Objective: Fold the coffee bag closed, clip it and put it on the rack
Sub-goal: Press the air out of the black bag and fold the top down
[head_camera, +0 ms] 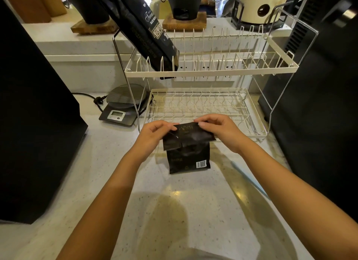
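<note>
We are folding the coffee bag (188,159) on the counter (116,163); left hand (153,133) and right hand (219,128) pinching its top corners; the foil looks crinkly, light, slippery.

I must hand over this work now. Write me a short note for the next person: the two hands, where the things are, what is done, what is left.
Left hand: pinching the left end of the folded top of the small coffee bag.
Right hand: pinching the right end of the same flap.
The bag stands upright on the counter, just in front of the rack.
A larger bag already leans in the upper tier.
Done: top folded over.
Left: clip it (no clip is in view), then put it on the rack.
</note>
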